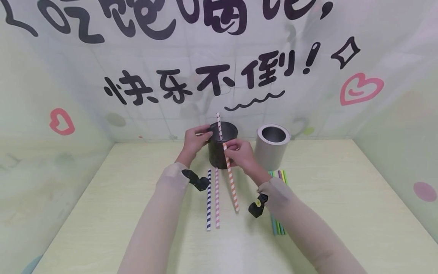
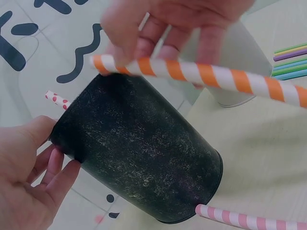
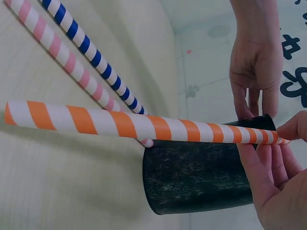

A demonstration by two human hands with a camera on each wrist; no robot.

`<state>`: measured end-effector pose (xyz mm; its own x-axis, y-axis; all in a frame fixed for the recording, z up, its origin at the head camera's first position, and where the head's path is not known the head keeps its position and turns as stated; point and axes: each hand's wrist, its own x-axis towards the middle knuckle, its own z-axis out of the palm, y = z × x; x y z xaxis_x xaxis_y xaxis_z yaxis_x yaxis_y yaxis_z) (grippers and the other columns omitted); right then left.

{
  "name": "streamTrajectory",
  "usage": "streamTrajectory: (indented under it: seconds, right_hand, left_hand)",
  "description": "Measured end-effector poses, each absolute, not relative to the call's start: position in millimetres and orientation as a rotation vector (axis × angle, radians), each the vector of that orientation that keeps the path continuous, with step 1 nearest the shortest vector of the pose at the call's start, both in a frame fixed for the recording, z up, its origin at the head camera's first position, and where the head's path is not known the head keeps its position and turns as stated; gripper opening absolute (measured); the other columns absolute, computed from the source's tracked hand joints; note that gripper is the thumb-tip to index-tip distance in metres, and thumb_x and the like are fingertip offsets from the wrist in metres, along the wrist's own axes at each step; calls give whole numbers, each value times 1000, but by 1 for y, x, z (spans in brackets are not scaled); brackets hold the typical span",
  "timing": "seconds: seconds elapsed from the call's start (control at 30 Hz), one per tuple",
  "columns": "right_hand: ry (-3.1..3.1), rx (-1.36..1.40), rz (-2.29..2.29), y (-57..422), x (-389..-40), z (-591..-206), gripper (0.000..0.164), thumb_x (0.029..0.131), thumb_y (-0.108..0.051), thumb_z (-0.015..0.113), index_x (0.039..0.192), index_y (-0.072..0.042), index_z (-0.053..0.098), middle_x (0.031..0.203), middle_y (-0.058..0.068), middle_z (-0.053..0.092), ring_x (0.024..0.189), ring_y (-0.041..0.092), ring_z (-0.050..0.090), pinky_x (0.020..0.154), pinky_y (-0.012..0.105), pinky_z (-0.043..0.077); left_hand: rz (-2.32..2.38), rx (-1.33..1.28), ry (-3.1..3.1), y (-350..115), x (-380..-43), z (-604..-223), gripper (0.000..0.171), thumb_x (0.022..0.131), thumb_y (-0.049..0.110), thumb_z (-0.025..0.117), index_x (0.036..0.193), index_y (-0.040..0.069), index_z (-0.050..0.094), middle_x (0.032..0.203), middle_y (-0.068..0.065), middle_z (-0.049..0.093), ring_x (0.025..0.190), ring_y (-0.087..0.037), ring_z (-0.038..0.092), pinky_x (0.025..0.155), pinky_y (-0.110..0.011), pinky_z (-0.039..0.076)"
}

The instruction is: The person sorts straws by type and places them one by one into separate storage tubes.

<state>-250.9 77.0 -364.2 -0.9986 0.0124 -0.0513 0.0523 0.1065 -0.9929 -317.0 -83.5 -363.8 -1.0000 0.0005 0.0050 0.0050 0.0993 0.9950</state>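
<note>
My right hand (image 1: 240,153) pinches an orange-and-white striped paper straw (image 1: 232,186) near its upper end. The straw slants down in front of a black cylindrical cup (image 1: 217,155), its lower end toward me. On the cup's left side, my left hand (image 1: 194,142) holds the rim between thumb and fingers. One white straw with red dots (image 1: 219,123) stands in the cup, poking above the rim. Before the cup, a blue-and-white striped straw (image 1: 208,205) and a pink-and-white striped straw (image 1: 217,205) lie side by side on the table.
A light grey cylindrical cup (image 1: 261,152) with a thick rim stands right of the black one. Several thin coloured straws (image 1: 282,228) lie near my right forearm, partly hidden by it. A printed backdrop (image 1: 226,49) rises behind the pale table (image 1: 102,213).
</note>
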Motion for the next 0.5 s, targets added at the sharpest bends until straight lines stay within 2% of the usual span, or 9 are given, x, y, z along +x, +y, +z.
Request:
streamTrajectory:
  seconds: [0.33, 0.5]
  right_hand:
    - [2353, -86, -2125, 78, -262, -329, 27, 77, 3, 57, 103, 4, 59, 80, 7, 56, 64, 11, 54, 53, 35, 57]
    - [2406, -157, -2137, 78, -270, -312, 25, 78, 2, 57, 103, 3, 59, 80, 7, 56, 64, 10, 54, 52, 33, 57]
  left_hand:
    - [-2132, -22, -2304, -85, -317, -364, 36, 84, 4, 63, 120, 2, 60, 111, -18, 57, 96, -23, 58, 83, -31, 52]
    - [-2120, -15, -2291, -84, -315, -363, 33, 84, 3, 63, 117, 2, 62, 107, -17, 59, 93, -23, 60, 79, -29, 54]
